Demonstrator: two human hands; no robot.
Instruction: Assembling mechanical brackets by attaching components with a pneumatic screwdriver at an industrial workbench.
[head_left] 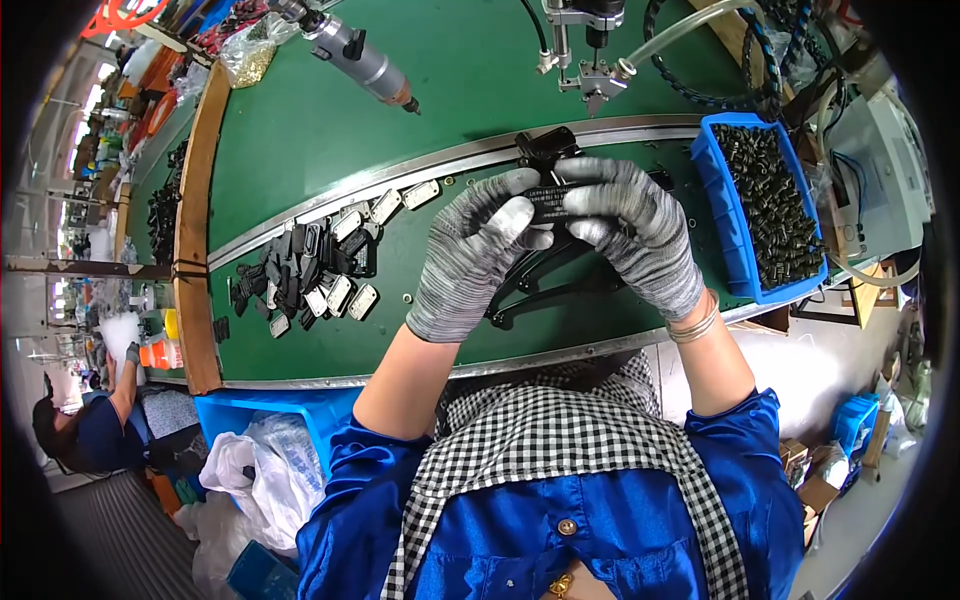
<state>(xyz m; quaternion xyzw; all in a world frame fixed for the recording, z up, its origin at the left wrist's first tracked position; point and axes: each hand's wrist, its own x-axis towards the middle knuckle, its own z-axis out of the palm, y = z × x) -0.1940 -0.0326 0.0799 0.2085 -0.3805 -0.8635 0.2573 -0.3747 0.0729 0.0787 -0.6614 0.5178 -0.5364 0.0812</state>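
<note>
Head-worn fisheye, looking steeply down, workbench (300, 130) close

Your left hand (470, 255) & right hand (635, 235) wear grey speckled gloves w/ paler fingertips, both on a black part (553, 200) bearing pale print; your sleeves (365, 500) are shiny royal blue, apron (560, 440) is black-and-white check. Bench top (330, 120) is dark green w/ a silver rail (400, 170) and a tan wood edge (195, 230). Bin (728, 210) is bright blue, full of dark olive-black bits, and the pile of plates (320, 270) mixes black & silver-white.
</note>
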